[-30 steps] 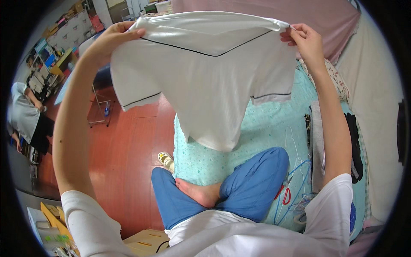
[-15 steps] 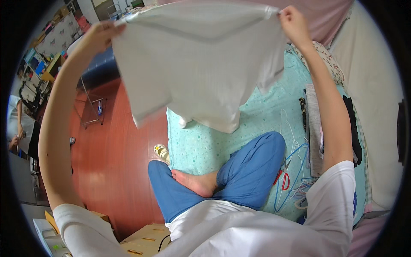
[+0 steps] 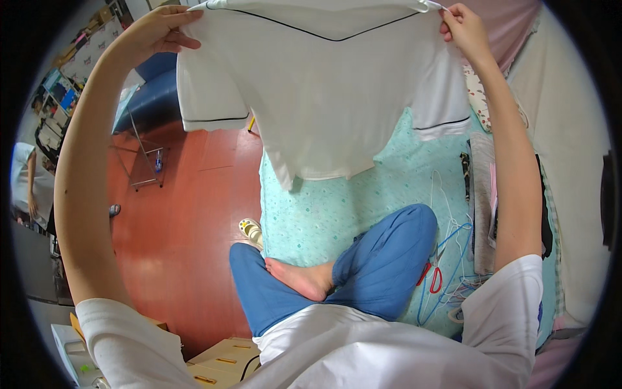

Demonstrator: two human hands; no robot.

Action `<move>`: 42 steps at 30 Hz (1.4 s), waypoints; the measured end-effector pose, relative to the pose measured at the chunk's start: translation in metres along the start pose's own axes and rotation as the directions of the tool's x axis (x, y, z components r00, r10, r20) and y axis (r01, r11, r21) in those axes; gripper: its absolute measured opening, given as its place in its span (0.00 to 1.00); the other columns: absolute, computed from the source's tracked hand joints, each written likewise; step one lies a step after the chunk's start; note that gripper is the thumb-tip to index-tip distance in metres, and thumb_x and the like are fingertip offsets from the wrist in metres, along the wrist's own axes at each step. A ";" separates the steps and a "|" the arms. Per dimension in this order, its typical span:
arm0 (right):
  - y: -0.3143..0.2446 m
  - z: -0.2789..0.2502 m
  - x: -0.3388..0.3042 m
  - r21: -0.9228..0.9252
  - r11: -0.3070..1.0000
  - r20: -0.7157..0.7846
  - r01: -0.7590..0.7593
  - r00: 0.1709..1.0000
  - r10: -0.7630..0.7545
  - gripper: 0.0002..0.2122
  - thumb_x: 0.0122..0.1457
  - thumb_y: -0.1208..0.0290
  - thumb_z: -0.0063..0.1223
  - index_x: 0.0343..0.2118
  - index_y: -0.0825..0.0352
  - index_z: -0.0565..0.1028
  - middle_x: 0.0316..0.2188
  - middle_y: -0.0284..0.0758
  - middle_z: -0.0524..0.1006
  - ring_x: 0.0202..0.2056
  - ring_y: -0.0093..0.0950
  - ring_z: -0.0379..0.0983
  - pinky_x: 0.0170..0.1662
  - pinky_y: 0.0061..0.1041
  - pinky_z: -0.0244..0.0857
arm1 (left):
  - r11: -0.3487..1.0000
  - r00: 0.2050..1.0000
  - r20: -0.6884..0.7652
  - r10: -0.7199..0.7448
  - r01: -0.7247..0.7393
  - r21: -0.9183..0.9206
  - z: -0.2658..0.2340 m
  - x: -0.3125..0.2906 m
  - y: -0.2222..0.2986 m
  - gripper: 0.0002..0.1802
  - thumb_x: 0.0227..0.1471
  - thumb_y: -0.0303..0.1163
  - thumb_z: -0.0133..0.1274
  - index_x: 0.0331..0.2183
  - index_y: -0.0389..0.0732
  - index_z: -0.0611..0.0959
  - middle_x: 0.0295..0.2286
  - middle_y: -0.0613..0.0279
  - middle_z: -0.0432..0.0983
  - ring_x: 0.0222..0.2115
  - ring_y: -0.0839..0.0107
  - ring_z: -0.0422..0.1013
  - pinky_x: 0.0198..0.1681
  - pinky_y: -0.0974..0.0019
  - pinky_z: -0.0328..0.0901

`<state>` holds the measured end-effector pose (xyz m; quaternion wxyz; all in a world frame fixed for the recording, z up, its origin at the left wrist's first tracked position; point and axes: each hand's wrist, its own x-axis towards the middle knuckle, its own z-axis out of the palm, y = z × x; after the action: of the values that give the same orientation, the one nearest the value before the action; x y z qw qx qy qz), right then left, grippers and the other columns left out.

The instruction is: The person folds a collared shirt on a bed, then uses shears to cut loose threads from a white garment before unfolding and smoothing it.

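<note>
A white short-sleeved shirt (image 3: 324,97) with thin black piping hangs spread out in front of me. My left hand (image 3: 165,31) pinches it near one shoulder at the upper left. At the other shoulder, my right hand (image 3: 463,29) grips it between thumb and fingers. Both arms are raised and stretched forward. The shirt's lower edge hangs above the light green bedsheet (image 3: 324,214); its sleeves drop to either side, each with a black line near the cuff.
Beside my right knee lie red-handled scissors (image 3: 435,280) and tangled blue and white wire hangers (image 3: 447,243). Folded clothes (image 3: 481,194) are stacked further right. Left of the bed, a cream shoe (image 3: 250,231) stands on the red-brown floor (image 3: 175,227). Another person (image 3: 29,181) shows at the far left.
The shirt, blurred and swinging before, now hangs steadier with its piping visible. My hands have moved slightly apart, still holding its shoulders.
</note>
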<state>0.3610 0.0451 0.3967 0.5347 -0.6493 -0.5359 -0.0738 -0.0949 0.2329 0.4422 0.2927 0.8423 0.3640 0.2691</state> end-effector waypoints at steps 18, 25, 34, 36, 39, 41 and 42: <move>0.050 0.015 -0.020 0.006 0.938 0.242 -0.345 0.911 0.334 0.13 0.61 0.62 0.48 0.29 0.70 0.71 0.22 0.33 0.78 0.25 0.23 0.77 0.25 0.22 0.68 | 0.960 0.978 0.201 0.057 -0.109 0.258 0.041 0.033 -0.032 0.18 0.57 0.42 0.52 0.30 0.35 0.79 0.20 0.66 0.75 0.19 0.76 0.76 0.23 0.76 0.70; 0.072 -0.001 0.055 0.209 0.976 -0.187 0.062 0.982 -0.023 0.06 0.64 0.72 0.44 0.33 0.69 0.70 0.27 0.38 0.77 0.31 0.26 0.76 0.33 0.24 0.71 | 0.954 0.879 -0.398 0.262 -0.173 0.247 0.049 0.079 -0.002 0.13 0.55 0.30 0.53 0.31 0.27 0.82 0.23 0.55 0.79 0.20 0.67 0.76 0.23 0.69 0.70; 0.027 -0.031 -0.131 -0.032 0.984 -0.234 0.174 0.956 -0.177 0.05 0.63 0.75 0.46 0.34 0.70 0.72 0.30 0.32 0.76 0.34 0.17 0.71 0.40 0.18 0.63 | 0.708 0.683 -0.396 0.614 -0.256 0.658 0.090 -0.052 -0.015 0.10 0.51 0.28 0.53 0.37 0.36 0.81 0.29 0.50 0.77 0.29 0.57 0.76 0.33 0.64 0.69; 0.044 -0.025 -0.198 -0.153 0.988 -0.123 -0.037 0.992 0.018 0.03 0.60 0.76 0.48 0.32 0.70 0.71 0.26 0.31 0.74 0.31 0.19 0.69 0.39 0.19 0.63 | 0.791 0.766 -0.360 0.533 -0.300 0.534 0.131 -0.085 -0.045 0.12 0.46 0.23 0.55 0.37 0.38 0.82 0.29 0.49 0.77 0.29 0.55 0.75 0.32 0.63 0.69; 0.086 0.007 -0.282 -0.277 0.957 0.093 -0.087 0.989 0.117 0.03 0.57 0.75 0.49 0.32 0.67 0.71 0.26 0.40 0.76 0.30 0.31 0.74 0.35 0.28 0.66 | 0.849 0.865 -0.276 0.420 -0.267 0.457 0.207 -0.134 -0.106 0.13 0.44 0.20 0.54 0.36 0.40 0.82 0.29 0.49 0.77 0.29 0.54 0.75 0.31 0.59 0.69; 0.100 0.034 -0.319 -0.414 0.894 0.250 -0.169 0.924 0.290 0.04 0.56 0.72 0.50 0.31 0.66 0.72 0.26 0.43 0.77 0.31 0.41 0.75 0.34 0.35 0.67 | 0.897 0.934 -0.225 0.276 -0.167 0.409 0.254 -0.170 -0.150 0.10 0.45 0.22 0.53 0.34 0.39 0.82 0.29 0.48 0.77 0.29 0.53 0.75 0.31 0.57 0.69; 0.108 0.043 -0.333 -0.516 0.842 0.318 -0.159 0.877 0.361 0.05 0.55 0.70 0.50 0.30 0.65 0.73 0.25 0.45 0.77 0.31 0.45 0.74 0.33 0.39 0.67 | 0.914 0.956 -0.199 0.213 -0.123 0.387 0.278 -0.189 -0.169 0.08 0.46 0.22 0.53 0.33 0.38 0.81 0.29 0.48 0.78 0.29 0.52 0.75 0.30 0.56 0.69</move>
<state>0.2857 -0.1108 0.0899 0.2417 -0.8289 -0.5044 0.0074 -0.0976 0.1000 0.0905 0.0584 0.8725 0.3660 0.3184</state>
